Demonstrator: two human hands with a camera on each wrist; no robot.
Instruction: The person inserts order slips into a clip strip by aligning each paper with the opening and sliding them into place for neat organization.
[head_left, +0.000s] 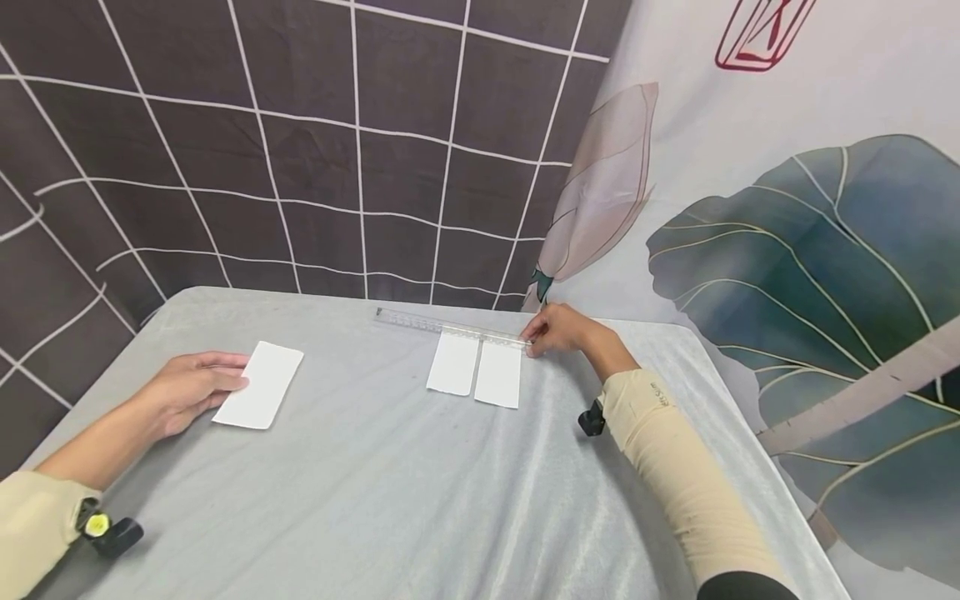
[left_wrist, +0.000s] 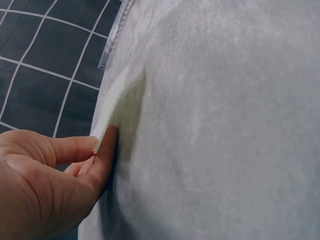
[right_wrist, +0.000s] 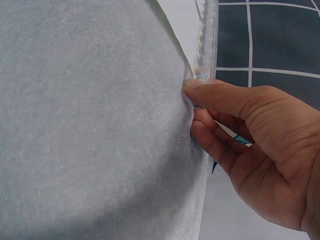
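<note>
My left hand [head_left: 191,390] pinches a white paper card [head_left: 260,387] by its left edge, between thumb and fingers. In the left wrist view that card [left_wrist: 115,102] is seen nearly edge-on, tilted above the cloth. At the far side of the table my right hand [head_left: 558,330] grips the right end of a clear plastic ruler [head_left: 408,320]. Two more white cards, a left one [head_left: 453,363] and a right one [head_left: 498,375], lie side by side with their far edges at the ruler. In the right wrist view the thumb presses on the ruler's end [right_wrist: 202,75].
A pale grey cloth [head_left: 360,483] with soft wrinkles covers the table. Behind its far edge hangs a dark curtain [head_left: 300,158] with white grid lines. To the right is a white hanging with a large leaf print [head_left: 825,250].
</note>
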